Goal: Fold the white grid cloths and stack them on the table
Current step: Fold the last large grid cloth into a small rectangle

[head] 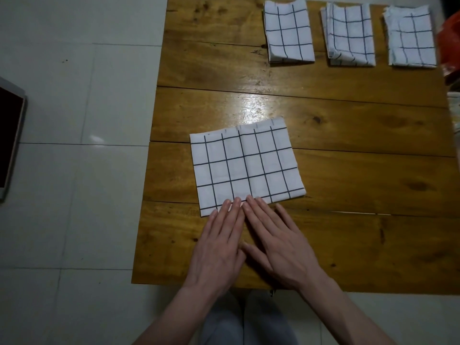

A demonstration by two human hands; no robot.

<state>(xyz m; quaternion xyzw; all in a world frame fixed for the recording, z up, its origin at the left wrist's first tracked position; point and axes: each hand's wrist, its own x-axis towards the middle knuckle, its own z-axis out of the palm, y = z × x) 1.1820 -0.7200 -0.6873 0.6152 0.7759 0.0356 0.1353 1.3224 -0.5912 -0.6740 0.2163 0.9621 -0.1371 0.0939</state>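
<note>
A white cloth with a dark grid (245, 165) lies folded flat, slightly skewed, on the near middle of the wooden table (348, 170). My left hand (219, 242) and my right hand (276, 242) lie flat side by side with straight fingers. Their fingertips rest on the cloth's near edge. Three piles of folded grid cloths stand in a row along the far edge: a left pile (288, 31), a middle pile (349, 34) and a right pile (410, 37).
White tiled floor (74, 95) runs along the table's left side. A tablet-like device with a dark screen (10, 135) lies on the floor at far left. Something red and orange (450, 48) sits at the table's far right edge.
</note>
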